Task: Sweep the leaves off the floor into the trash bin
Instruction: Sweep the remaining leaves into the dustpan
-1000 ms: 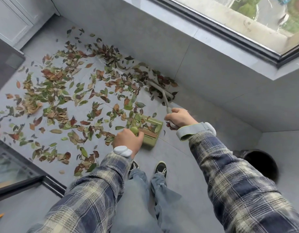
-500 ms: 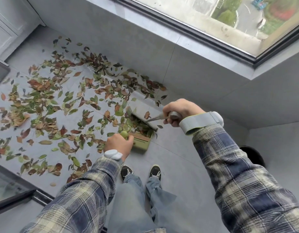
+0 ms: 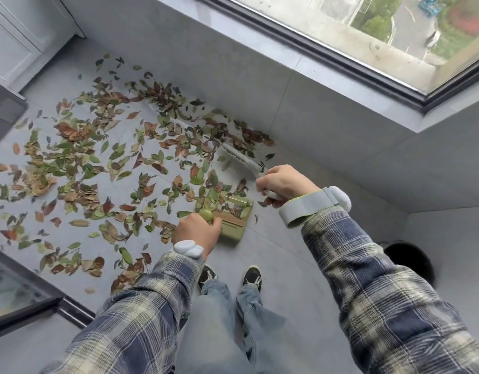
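Brown and green leaves (image 3: 103, 168) lie scattered over the grey tiled floor. A green dustpan (image 3: 234, 221) stands on the floor in front of my feet, with leaves in its mouth. My left hand (image 3: 196, 230) grips the dustpan's green-knobbed handle from above. My right hand (image 3: 282, 184) grips the pale handle of a white broom (image 3: 239, 157), whose head lies among leaves near the wall, beyond the dustpan. The black round trash bin (image 3: 409, 263) stands at the right, partly behind my right sleeve.
A grey wall (image 3: 300, 109) under a window sill runs close behind the leaves and turns a corner at the right. A dark-framed glass door (image 3: 22, 295) edges the floor at the lower left. White cabinets (image 3: 14, 41) stand at the upper left. My shoes (image 3: 251, 276) are just behind the dustpan.
The broom swept in to the dustpan's mouth, then its head went back out toward the wall. My left hand kept holding the dustpan in place. The view shifted slightly.
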Demonstrator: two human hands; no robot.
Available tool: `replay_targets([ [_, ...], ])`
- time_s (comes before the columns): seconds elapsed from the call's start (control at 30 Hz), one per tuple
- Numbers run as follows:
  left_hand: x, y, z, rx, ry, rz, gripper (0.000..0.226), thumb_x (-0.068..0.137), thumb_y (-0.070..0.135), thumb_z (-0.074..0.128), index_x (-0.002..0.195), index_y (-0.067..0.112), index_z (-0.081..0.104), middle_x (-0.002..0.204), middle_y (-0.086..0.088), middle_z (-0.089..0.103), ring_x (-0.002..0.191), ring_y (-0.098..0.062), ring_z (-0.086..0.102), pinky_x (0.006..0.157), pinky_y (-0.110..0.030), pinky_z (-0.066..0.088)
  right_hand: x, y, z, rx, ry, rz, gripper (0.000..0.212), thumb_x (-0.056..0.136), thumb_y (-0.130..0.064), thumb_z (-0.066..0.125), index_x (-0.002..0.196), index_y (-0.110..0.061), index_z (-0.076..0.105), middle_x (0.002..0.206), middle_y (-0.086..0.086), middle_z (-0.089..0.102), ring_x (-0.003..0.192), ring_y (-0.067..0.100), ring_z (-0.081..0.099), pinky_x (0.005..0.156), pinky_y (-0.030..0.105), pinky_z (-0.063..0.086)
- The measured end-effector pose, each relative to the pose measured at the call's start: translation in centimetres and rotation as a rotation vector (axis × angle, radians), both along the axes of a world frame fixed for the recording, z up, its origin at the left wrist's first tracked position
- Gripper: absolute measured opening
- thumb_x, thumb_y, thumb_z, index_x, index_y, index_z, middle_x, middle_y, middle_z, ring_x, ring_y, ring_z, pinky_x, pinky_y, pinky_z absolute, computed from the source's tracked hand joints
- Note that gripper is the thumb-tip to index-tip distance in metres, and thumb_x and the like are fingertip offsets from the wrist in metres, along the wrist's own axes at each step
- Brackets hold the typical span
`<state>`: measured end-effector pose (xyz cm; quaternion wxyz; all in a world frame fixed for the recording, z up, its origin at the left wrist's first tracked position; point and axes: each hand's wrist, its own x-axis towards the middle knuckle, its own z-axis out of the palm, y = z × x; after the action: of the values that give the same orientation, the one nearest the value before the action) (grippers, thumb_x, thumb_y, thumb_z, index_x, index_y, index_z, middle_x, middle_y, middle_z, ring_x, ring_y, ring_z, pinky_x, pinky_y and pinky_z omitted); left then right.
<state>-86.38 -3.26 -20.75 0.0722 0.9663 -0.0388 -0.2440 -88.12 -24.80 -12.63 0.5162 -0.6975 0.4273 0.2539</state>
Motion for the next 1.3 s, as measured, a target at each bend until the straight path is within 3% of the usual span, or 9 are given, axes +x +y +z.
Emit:
replay_targets([
  [0.13,0.1,0.0,0.1,0.007,0.007,-0.010,0.046,0.087,0.051,0.049,0.080,0.009,0.066,0.070,-0.008,0.053,0.068,-0.027,0.049,0.057,-0.028,0.039,-0.6,1.0,-1.6,0.012,0.054,0.010,0.007,0.081,-0.005,0.063,0.085,-0.004,0.058,0.062,0.010,0.057,0.045,0.019,0.053,0.038,0.018,0.042],
  [0.33,0.2,0.1,0.2,0.001,0.030,-0.043,0.046,0.087,0.052,0.047,0.085,0.013,0.071,0.081,-0.010,0.066,0.073,-0.030,0.061,0.064,-0.030,0.052,-1.1,-0.1,-0.2,0.091,0.151,0.116,0.011,0.077,-0.012,0.064,0.079,-0.002,0.066,0.070,0.014,0.066,0.048,0.022,0.052,0.053,0.028,0.043],
  [0.47,0.2,-0.2,0.3,-0.011,0.042,-0.037,0.047,0.087,0.052,0.048,0.083,0.011,0.070,0.079,-0.010,0.065,0.072,-0.030,0.059,0.062,-0.029,0.048,-1.1,-2.1,2.7,0.086,0.134,0.085,0.012,0.075,-0.013,0.066,0.078,-0.002,0.068,0.070,0.014,0.069,0.048,0.020,0.049,0.054,0.027,0.041],
  [0.7,0.0,0.0,0.4,-0.017,0.023,-0.022,0.046,0.087,0.052,0.050,0.078,0.009,0.067,0.078,-0.012,0.065,0.070,-0.029,0.059,0.060,-0.029,0.050,-0.4,-2.5,4.8,0.106,0.041,-0.027,0.013,0.077,-0.007,0.064,0.085,0.003,0.063,0.070,0.020,0.066,0.039,0.019,0.045,0.044,0.020,0.039],
  [0.9,0.3,-0.1,0.1,-0.010,0.020,-0.021,0.046,0.087,0.052,0.049,0.074,0.010,0.064,0.072,-0.009,0.061,0.068,-0.029,0.058,0.059,-0.028,0.048,-0.5,-2.5,3.3,-0.037,0.043,0.033,0.020,0.073,-0.013,0.063,0.086,0.001,0.066,0.071,0.016,0.071,0.044,0.021,0.052,0.049,0.026,0.043],
  [1.07,0.2,0.0,-0.2,0.005,0.025,-0.030,0.047,0.086,0.053,0.049,0.076,0.010,0.065,0.075,-0.010,0.063,0.068,-0.029,0.058,0.058,-0.027,0.046,-1.7,-1.4,2.3,-0.051,0.014,-0.089,0.009,0.081,-0.002,0.053,0.089,-0.002,0.057,0.074,0.020,0.054,0.033,0.016,0.045,0.040,0.019,0.038],
  [1.2,-0.4,0.3,-0.1,-0.015,0.033,-0.036,0.046,0.087,0.052,0.050,0.079,0.010,0.068,0.079,-0.010,0.066,0.071,-0.029,0.062,0.060,-0.029,0.049,-3.0,-1.0,1.9,-0.041,0.018,-0.147,0.015,0.084,0.000,0.049,0.097,-0.007,0.050,0.077,0.020,0.048,0.046,0.019,0.039,0.038,0.018,0.033],
  [1.3,-0.5,0.8,0.0,-0.018,0.042,-0.037,0.046,0.087,0.053,0.049,0.077,0.011,0.066,0.078,-0.010,0.065,0.070,-0.029,0.060,0.060,-0.029,0.049,-4.1,-1.3,1.5,-0.072,0.047,-0.167,0.018,0.081,-0.002,0.052,0.099,-0.005,0.055,0.070,0.019,0.053,0.045,0.021,0.043,0.040,0.019,0.037],
])
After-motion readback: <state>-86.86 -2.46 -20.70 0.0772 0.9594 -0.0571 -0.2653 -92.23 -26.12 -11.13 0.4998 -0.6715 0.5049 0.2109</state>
